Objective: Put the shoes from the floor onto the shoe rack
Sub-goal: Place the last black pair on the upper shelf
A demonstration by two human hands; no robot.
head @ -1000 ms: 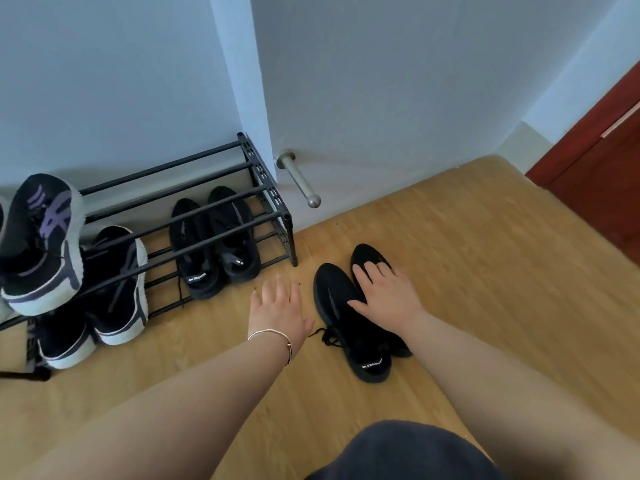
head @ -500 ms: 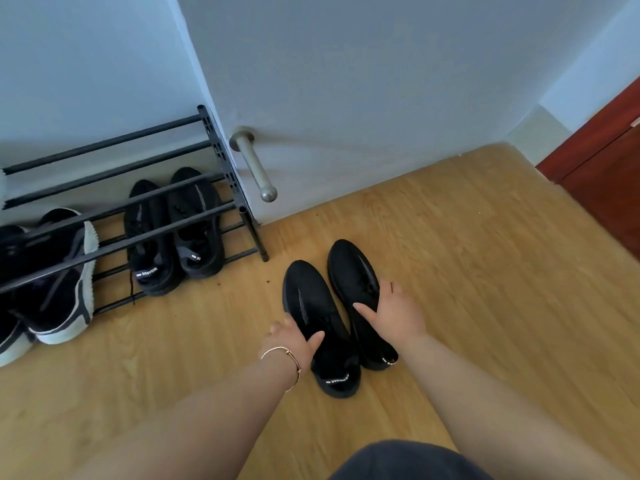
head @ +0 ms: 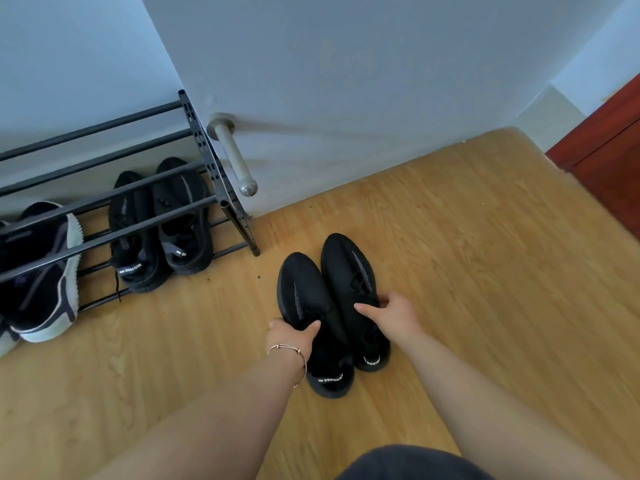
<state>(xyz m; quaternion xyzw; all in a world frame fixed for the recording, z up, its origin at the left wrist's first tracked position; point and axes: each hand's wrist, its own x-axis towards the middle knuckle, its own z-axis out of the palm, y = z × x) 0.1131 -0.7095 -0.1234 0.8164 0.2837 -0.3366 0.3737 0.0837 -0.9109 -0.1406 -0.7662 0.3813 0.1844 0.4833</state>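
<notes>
Two black knit shoes lie side by side on the wooden floor, toes pointing at the wall. My left hand (head: 292, 332), with a thin bracelet at the wrist, grips the left black shoe (head: 304, 292) from its outer side. My right hand (head: 393, 315) clasps the right black shoe (head: 346, 265) across its middle. The black metal shoe rack (head: 207, 161) stands to the left against the wall, its right end roughly a shoe's length from the pair.
On the rack's lower tier sit another black pair (head: 162, 223) and a dark sneaker with a pale sole (head: 45, 271). A white door with a metal bar handle (head: 235, 157) stands just right of the rack. A red-brown door (head: 609, 161) is at far right.
My left hand moved from the bare floor onto the left shoe. My right hand slid back from the toes to the middle of the right shoe. The view shifted right.
</notes>
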